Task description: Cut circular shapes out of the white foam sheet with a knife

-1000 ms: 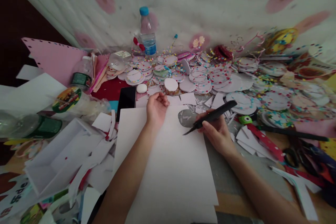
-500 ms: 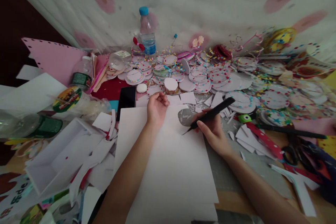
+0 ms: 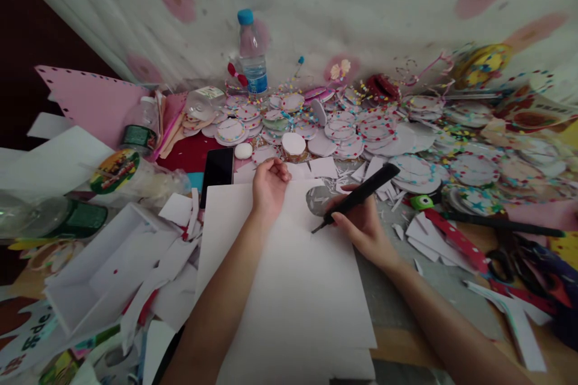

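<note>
My right hand (image 3: 361, 222) grips a black craft knife (image 3: 363, 191), tilted, with its thin blade pointing down and left at a white paper sheet (image 3: 289, 295). The blade tip is at the sheet's upper right part. Just above it the sheet has a rounded cut-out (image 3: 315, 198), through which a grey surface and paper bits show; my right fingers hide its right side. My left hand (image 3: 270, 185) lies on the sheet's upper edge, to the left of the cut-out, its fingers loosely curled and nothing seen in them.
Behind the sheet are many round white discs (image 3: 293, 143) with coloured beads and a water bottle (image 3: 253, 60). A phone (image 3: 218, 171) and a white box (image 3: 112, 271) are at left. Scissors (image 3: 503, 258) and paper scraps (image 3: 428, 237) lie right, on and beside a grey mat (image 3: 397, 307).
The knife's handle has shifted slightly left in the view and the blade tip has moved a little left on the sheet. My left hand stays in place.
</note>
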### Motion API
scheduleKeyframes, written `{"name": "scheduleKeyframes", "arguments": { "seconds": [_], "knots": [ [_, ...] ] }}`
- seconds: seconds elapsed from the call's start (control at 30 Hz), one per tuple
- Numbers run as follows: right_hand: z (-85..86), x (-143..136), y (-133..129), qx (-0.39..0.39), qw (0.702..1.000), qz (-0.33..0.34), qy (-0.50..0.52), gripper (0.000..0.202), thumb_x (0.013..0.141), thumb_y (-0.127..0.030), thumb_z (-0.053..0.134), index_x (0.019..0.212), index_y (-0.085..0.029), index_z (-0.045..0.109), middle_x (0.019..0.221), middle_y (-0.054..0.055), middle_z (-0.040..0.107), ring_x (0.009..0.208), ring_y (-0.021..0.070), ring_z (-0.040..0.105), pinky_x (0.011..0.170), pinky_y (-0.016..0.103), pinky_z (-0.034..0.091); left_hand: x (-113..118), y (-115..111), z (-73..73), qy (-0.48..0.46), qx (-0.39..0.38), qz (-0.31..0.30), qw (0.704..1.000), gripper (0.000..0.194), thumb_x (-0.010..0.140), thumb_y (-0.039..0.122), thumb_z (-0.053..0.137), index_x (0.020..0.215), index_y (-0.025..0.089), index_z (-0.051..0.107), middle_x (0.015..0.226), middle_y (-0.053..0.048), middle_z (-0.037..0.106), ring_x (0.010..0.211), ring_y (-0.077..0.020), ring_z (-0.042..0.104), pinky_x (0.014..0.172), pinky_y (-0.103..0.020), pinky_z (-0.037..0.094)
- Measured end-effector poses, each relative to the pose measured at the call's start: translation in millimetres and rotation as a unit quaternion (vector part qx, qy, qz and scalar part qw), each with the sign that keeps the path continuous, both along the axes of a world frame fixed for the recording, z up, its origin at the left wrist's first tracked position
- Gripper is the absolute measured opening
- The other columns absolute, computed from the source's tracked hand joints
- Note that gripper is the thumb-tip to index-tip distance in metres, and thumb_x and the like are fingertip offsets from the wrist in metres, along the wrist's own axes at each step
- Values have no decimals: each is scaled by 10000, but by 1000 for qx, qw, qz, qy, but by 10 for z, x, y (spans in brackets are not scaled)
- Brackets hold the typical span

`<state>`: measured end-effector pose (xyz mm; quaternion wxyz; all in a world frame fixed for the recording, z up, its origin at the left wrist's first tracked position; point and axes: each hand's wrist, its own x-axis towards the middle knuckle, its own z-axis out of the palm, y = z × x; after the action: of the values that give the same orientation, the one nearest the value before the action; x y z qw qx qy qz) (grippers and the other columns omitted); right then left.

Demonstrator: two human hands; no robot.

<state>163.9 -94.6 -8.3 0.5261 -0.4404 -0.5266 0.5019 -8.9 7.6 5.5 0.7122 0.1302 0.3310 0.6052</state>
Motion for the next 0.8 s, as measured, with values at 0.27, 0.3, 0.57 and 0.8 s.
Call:
{"name": "scheduleKeyframes", "arguments": {
  "seconds": [0.27, 0.3, 0.57, 0.8],
  "knots": [
    [-119, -19, -10, -3, 1000, 20, -2, 460, 865, -296, 666, 1237, -314, 396, 994, 35, 607, 903, 190, 590, 821, 388, 511, 5, 1, -10, -3, 9, 1, 1000, 181, 816, 188, 518, 647, 155, 570, 563, 3, 494, 492, -84, 446, 526, -215, 358],
    [-116, -26, -7, -6, 1000, 17, 3, 463, 855, -299, 677, 1228, -312, 403, 986, 32, 609, 894, 191, 591, 814, 388, 515, 5, 1, -13, -3, 10, 2, 1000, 180, 815, 183, 515, 647, 154, 572, 563, 3, 494, 493, -84, 447, 525, -215, 359],
    [-49, -70, 40, -21, 999, -13, 31, 423, 829, -347, 711, 1154, -307, 442, 936, 23, 623, 793, 172, 587, 722, 348, 532, -1, -9, -20, -2, 19, 3, 1000, 184, 826, 169, 517, 652, 157, 576, 569, 3, 501, 489, -84, 453, 519, -211, 364],
    [-47, -33, 62, -51, 997, -37, 46, 412, 836, -385, 696, 1153, -303, 445, 946, 11, 621, 815, 156, 600, 627, 292, 539, -2, -16, -21, 1, 23, 2, 1000, 159, 816, 177, 553, 659, 160, 573, 574, 9, 500, 491, -80, 455, 521, -208, 368]
  ]
}}
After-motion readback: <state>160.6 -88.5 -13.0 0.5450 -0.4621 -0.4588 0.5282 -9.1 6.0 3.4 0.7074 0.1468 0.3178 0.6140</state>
